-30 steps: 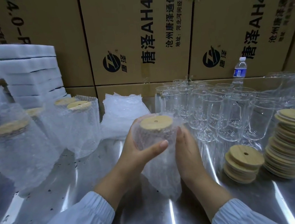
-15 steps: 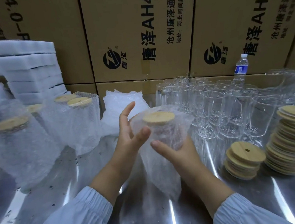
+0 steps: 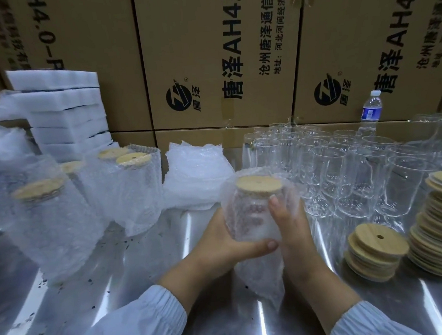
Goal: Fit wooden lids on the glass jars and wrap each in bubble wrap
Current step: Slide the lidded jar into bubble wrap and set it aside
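Jar [image 3: 253, 218], lidded and sleeved in bubble wrap [image 3: 262, 284], hangs over the bench [image 3: 143, 267], left hand [image 3: 221, 244] and right hand [image 3: 293, 230] fingers curled round its sides; fragile, slippery glass likely wants this firm mid-body hold.

Printed cardboard cartons [image 3: 221, 60] stacked behind a reflective steel table [image 3: 117, 278].

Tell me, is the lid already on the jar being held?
On: the wooden lid caps the jar inside the bubble wrap.

Dim, wide-angle warp, tabletop [image 3: 66, 301] glare
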